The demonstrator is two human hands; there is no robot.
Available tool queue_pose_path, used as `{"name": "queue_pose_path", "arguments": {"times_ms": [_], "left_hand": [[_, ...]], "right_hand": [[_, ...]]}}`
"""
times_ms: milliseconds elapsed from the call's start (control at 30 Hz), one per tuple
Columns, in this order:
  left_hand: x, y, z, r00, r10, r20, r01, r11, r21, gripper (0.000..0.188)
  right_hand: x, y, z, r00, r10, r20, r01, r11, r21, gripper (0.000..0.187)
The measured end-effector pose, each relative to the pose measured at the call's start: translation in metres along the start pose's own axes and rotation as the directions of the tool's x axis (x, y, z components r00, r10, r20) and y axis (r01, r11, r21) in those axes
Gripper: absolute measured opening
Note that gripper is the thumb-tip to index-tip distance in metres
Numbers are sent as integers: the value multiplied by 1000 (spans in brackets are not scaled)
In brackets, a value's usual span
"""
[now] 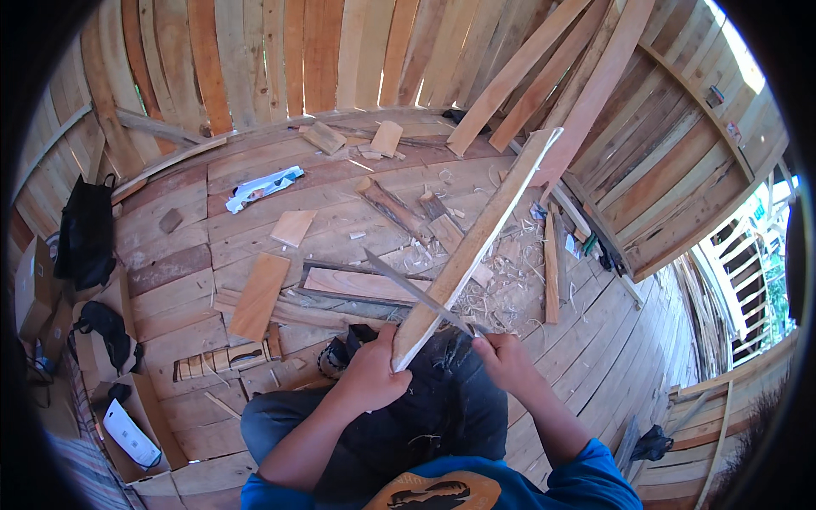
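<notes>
My left hand is closed around the near end of a long, narrow wooden board. The board slants up and away to the right, with a pale cut edge along its right side. In my right hand is the handle of a long knife. Its blade lies across the board a little beyond my left hand, and its pointed tip sticks out to the left. My fingers hide most of the handle. I am seated low, and my legs in dark trousers are under the near end of the board.
Curled shavings and offcuts cover the plank floor ahead. A flat board piece and a framed plank lie to the left. Open cardboard boxes and a black bag stand far left. Tall boards lean on the back wall.
</notes>
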State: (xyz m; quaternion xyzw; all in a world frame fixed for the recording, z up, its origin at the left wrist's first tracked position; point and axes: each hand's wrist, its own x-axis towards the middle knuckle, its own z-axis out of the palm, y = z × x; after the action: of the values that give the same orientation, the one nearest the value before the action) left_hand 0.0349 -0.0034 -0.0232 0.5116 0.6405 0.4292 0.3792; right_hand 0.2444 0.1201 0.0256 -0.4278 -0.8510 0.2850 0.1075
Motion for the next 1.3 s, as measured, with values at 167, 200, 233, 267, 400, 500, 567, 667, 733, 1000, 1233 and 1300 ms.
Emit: {"name": "queue_pose_path", "arguments": {"times_ms": [167, 200, 233, 267, 400, 500, 567, 667, 733, 1000, 1233, 1300], "left_hand": [[5, -6, 5, 993, -38, 113, 29, 997, 74, 50], [7, -8, 9, 985, -61, 160, 47, 995, 91, 51], [9, -16, 16, 979, -54, 197, 41, 997, 68, 51], [10, -29, 22, 971, -45, 235, 36, 998, 44, 51], [14, -37, 45, 854, -120, 506, 193, 977, -94, 51], [12, -31, 60, 732, -196, 652, 264, 965, -7, 51], [15, -32, 71, 670, -211, 712, 233, 970, 67, 51], [15, -36, 86, 650, -229, 724, 196, 972, 131, 50], [15, -35, 91, 677, -255, 691, 204, 966, 156, 50], [21, -27, 102, 725, -357, 588, 227, 931, 286, 43], [24, -23, 101, 691, -388, 610, 296, 922, 251, 45], [25, -22, 102, 702, -371, 608, 284, 929, 239, 45]], "right_hand": [[11, 43, -19, 993, 33, 111, -33, 999, -4, 44], [9, 49, -25, 989, 38, 141, -45, 998, 47, 43], [6, 59, -29, 970, 65, 235, -82, 994, 66, 37], [-2, 60, -35, 953, 90, 291, -131, 983, 126, 34], [-35, 72, -40, 918, 182, 352, -311, 881, 355, 25], [-54, 93, -42, 927, 248, 282, -353, 832, 428, 23], [-63, 126, -40, 940, 282, 191, -340, 815, 470, 25], [-75, 148, -33, 904, 427, 21, -394, 814, 427, 27], [-82, 155, -32, 879, 469, -86, -421, 848, 321, 30], [-103, 165, -9, 908, 392, -150, -407, 909, -86, 45], [-103, 148, 7, 935, 351, -54, -354, 932, -77, 44], [-94, 170, -3, 916, 381, -129, -395, 913, -105, 44]]}}
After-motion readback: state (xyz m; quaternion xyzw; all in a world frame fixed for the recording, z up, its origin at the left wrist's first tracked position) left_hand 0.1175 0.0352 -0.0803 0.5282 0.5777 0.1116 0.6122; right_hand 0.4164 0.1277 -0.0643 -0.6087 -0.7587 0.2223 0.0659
